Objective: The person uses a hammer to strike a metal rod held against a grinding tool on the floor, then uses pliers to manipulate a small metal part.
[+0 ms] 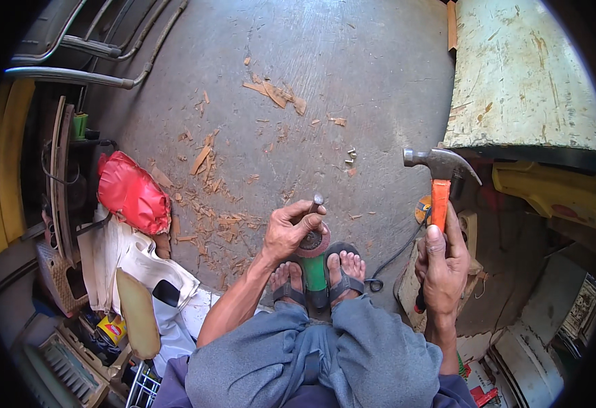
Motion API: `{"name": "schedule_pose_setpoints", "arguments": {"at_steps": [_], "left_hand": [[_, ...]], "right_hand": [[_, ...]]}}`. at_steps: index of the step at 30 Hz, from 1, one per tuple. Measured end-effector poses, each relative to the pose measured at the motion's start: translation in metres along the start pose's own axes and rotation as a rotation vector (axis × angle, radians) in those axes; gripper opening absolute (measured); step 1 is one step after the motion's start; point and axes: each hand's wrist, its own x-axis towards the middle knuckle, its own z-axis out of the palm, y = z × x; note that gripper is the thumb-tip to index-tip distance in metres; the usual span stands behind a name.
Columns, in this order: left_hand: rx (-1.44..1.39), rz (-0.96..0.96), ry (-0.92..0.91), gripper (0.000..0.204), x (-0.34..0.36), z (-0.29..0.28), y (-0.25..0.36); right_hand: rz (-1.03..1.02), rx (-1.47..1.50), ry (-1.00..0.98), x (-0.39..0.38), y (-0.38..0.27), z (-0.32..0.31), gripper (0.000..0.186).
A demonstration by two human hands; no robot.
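My left hand [289, 229] is closed round a short metal rod [317, 201], its round end up, over the disc [315, 243] of a green angle grinder [313, 273]. The grinder stands between my sandalled feet; whether the rod touches the disc's centre I cannot tell. My right hand [443, 268] grips a claw hammer [431, 158] by its orange handle, held raised to the right of the grinder, head up. Several small metal fasteners [350, 158] lie on the floor beyond the grinder.
Wood scraps [202, 158] litter the concrete floor [277, 41]. At left are metal tubes [94, 78], a red bundle [131, 190], white cloth [107, 262] and stacked clutter. At right are a worn pale board [522, 75], a yellow case [549, 194] and a dark cable [393, 265].
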Motion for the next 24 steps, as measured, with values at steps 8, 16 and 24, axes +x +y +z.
{"name": "schedule_pose_setpoints", "arguments": {"at_steps": [8, 16, 24], "left_hand": [[-0.09, 0.01, 0.038, 0.022, -0.001, 0.001, -0.002], [-0.097, 0.047, -0.006, 0.025, -0.001, -0.002, -0.005], [-0.041, 0.012, -0.028, 0.026, -0.001, -0.001, -0.002]], "right_hand": [[-0.015, -0.163, -0.033, 0.001, 0.002, 0.003, 0.053], [-0.082, -0.329, -0.112, 0.001, 0.005, 0.009, 0.05], [-0.08, -0.342, -0.138, 0.001, 0.007, 0.015, 0.049]]}}
